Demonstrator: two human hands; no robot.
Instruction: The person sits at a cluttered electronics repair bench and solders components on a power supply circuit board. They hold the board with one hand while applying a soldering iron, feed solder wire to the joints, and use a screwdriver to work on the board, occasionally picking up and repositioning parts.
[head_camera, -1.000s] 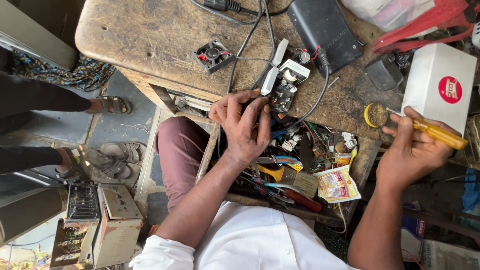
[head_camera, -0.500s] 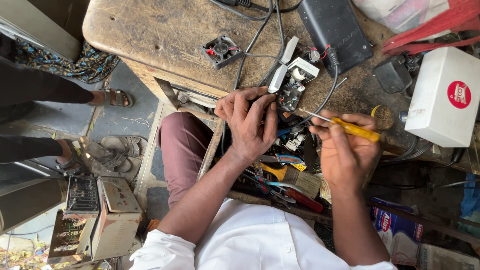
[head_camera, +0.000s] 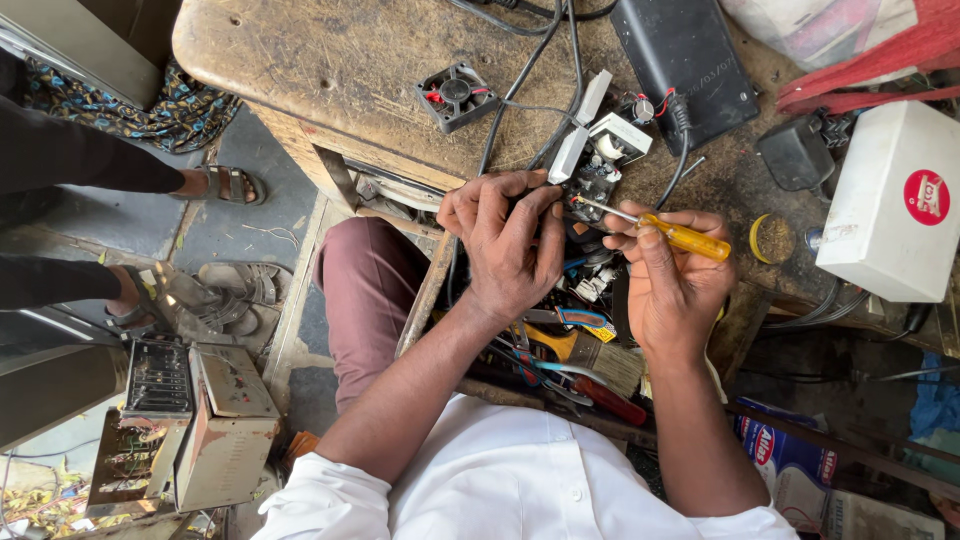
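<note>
Looks like a small electronics repair workshop: a scarred wooden workbench (head_camera: 330, 70) is carrying a loose cooling fan (head_camera: 456, 95), cables and adapters, with gutted metal casings (head_camera: 190, 420) sitting on the floor.

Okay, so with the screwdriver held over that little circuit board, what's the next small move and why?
Probably ease the screwdriver tip down onto the circuit board and seat it before turning. The right hand holds the yellow handle with the shaft aimed at the board, while the left hand steadies the board at the bench edge. Whether the tip already touches is unclear.
</note>
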